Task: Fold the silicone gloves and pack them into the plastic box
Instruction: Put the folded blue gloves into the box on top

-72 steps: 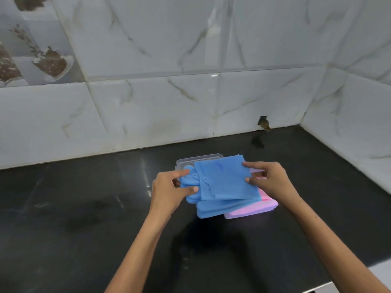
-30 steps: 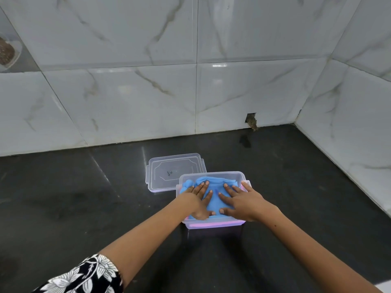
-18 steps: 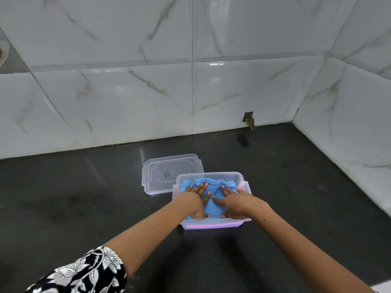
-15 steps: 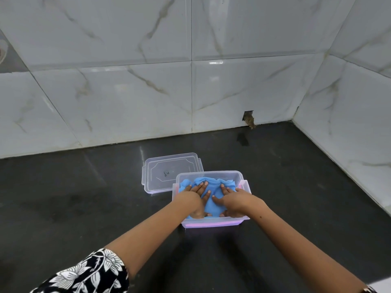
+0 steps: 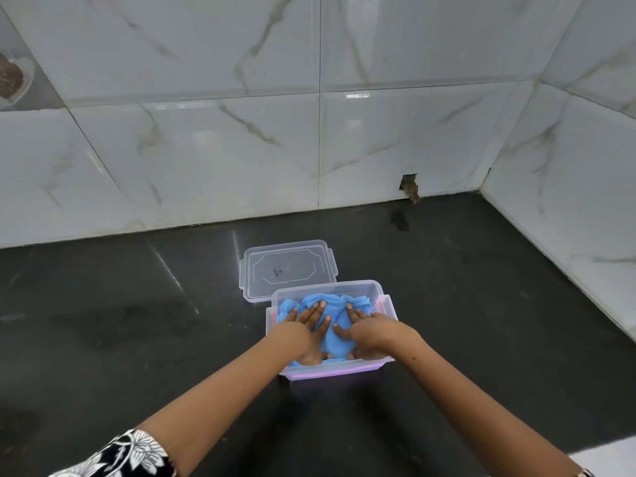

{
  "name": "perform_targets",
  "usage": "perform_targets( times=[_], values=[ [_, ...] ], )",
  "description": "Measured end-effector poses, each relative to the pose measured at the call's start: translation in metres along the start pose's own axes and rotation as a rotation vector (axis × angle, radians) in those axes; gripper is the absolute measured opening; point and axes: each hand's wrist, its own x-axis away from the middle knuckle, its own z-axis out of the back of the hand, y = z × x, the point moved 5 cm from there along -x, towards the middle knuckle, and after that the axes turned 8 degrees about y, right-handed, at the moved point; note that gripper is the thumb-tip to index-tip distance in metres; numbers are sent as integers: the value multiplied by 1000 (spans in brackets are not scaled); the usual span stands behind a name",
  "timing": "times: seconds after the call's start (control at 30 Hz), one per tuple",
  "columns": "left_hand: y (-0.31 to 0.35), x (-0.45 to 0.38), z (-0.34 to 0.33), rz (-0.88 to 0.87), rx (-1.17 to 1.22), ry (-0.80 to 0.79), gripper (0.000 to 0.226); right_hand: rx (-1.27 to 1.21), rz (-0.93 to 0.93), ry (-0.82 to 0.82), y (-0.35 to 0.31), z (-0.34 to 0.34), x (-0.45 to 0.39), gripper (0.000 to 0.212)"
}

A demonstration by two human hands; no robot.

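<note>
A clear, rectangular plastic box [image 5: 384, 306] with rounded corners and a pinkish tint along its base stands on the glossy black stone table [image 5: 120, 321]. Inside it lie the blue silicone gloves [image 5: 335, 333], soft and matte, bunched into rumpled folds along the far wall of the box. The box's transparent lid [image 5: 287, 268], flat with a raised border and side tabs, lies on the table just behind and to the left of the box, its near edge hidden by the box.

The left hand [image 5: 306, 330] lies palm down on the gloves, its fingers [image 5: 318, 313] straight and slightly spread, pressing on the blue material without gripping it. The right hand [image 5: 373, 333] lies flat beside it in the same way, fingers [image 5: 356, 313] extended toward the far wall of the box, thumb pointing inward near the left hand. Both forearms reach in from the near edge and converge over the box; a black-and-white floral sleeve [image 5: 127, 456] covers the left upper arm. Grey-veined marble tiles [image 5: 223, 156] line the wall behind.
</note>
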Motion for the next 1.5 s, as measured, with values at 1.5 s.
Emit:
perform_targets(
  times=[1.5],
  values=[
    [-136, 8, -22, 607, 1597, 901, 23, -956, -289, 495, 74, 49, -101, 32]
  ],
)
